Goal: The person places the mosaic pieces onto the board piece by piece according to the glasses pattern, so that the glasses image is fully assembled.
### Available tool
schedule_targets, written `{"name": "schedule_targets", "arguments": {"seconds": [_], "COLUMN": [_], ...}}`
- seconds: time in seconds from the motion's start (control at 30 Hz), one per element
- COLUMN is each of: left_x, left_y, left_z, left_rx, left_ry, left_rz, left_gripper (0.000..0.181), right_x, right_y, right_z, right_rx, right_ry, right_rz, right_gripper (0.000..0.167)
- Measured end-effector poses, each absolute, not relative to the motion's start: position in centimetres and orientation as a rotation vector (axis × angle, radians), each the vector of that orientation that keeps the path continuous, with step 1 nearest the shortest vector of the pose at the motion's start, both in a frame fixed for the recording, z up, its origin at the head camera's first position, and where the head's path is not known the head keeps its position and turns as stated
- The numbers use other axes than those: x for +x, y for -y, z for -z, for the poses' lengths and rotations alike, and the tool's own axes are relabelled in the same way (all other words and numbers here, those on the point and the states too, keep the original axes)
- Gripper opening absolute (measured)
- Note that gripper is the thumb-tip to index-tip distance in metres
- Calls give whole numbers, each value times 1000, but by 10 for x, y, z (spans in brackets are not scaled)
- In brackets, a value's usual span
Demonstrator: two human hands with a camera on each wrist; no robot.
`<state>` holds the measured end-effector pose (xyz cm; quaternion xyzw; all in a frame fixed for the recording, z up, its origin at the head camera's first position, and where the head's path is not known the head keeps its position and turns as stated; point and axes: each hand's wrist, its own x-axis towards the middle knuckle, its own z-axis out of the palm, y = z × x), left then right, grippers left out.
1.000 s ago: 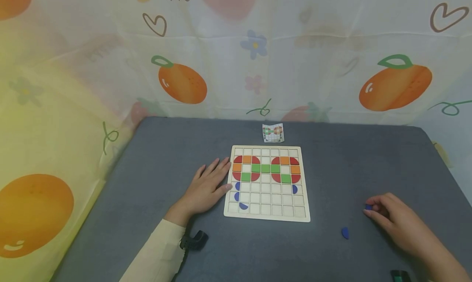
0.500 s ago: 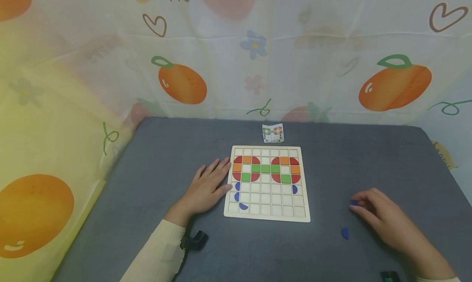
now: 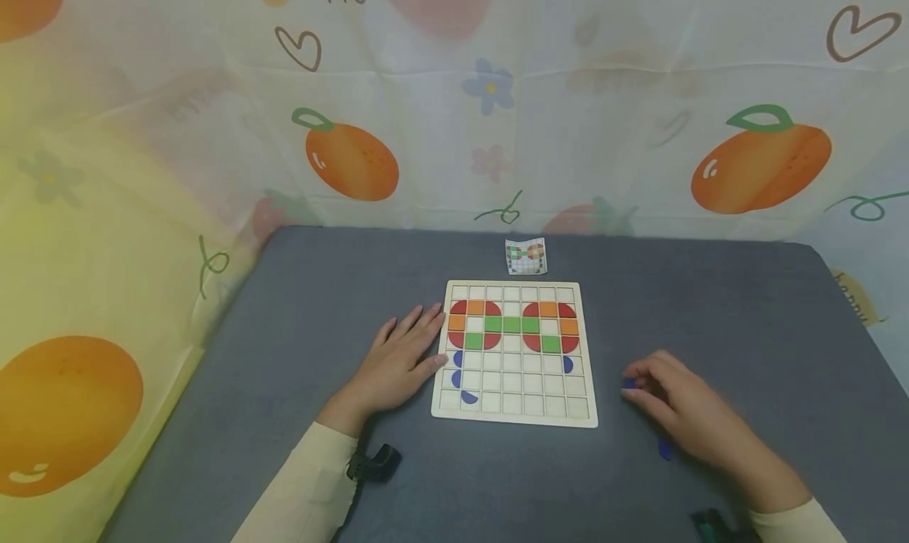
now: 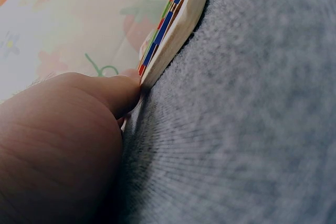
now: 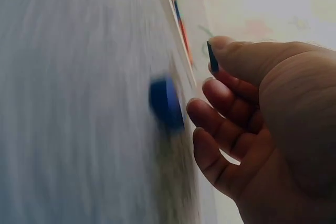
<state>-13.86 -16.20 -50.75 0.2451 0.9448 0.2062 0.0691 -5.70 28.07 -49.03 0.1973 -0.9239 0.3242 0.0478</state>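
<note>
A pale wooden grid board lies on the grey table, with red, orange and green pieces forming two rings joined by a green bar. Several blue half-round pieces sit in its lower cells, most at the left. My left hand rests flat with spread fingers, its fingertips and thumb touching the board's left edge. To the right of the board, my right hand pinches a small blue piece between thumb and forefinger, above the table. Below that hand lies another blue half-round piece, blurred in the right wrist view.
Behind the board stands a small printed pattern card, near the table's back edge. A fruit-print cloth hangs behind and to the left of the grey table. Black wrist devices are on both wrists.
My right hand has moved left toward the board, carrying the pinched blue piece, and now partly overlaps the loose blue piece in the head view. My left hand and the board have stayed put.
</note>
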Motion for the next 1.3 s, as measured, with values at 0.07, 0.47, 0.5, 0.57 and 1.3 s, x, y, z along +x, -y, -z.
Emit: {"name": "schedule_targets", "arguments": {"seconds": [0.07, 0.47, 0.5, 0.57, 1.3], "left_x": [-138, -138, -138, -138, -138], "left_y": [162, 161, 161, 161, 161], "left_z": [507, 508, 508, 508, 508], "left_rx": [735, 736, 734, 733, 758], "left_ry": [-2845, -2851, -2852, -2852, -2850], "left_rz": [-621, -620, -619, -616, -636], "left_gripper": [74, 74, 74, 74, 75], "right_x": [-60, -74, -74, -75, -71], "right_y": [-272, -230, -228, -224, -226], "right_z": [490, 489, 490, 491, 499], "right_rx": [611, 726, 737, 748, 641], "right_ry": [2840, 2916, 2914, 2912, 2887], "right_rz": [-1007, -1032, -1022, -1002, -1113], "right_gripper": [18, 15, 15, 17, 19]}}
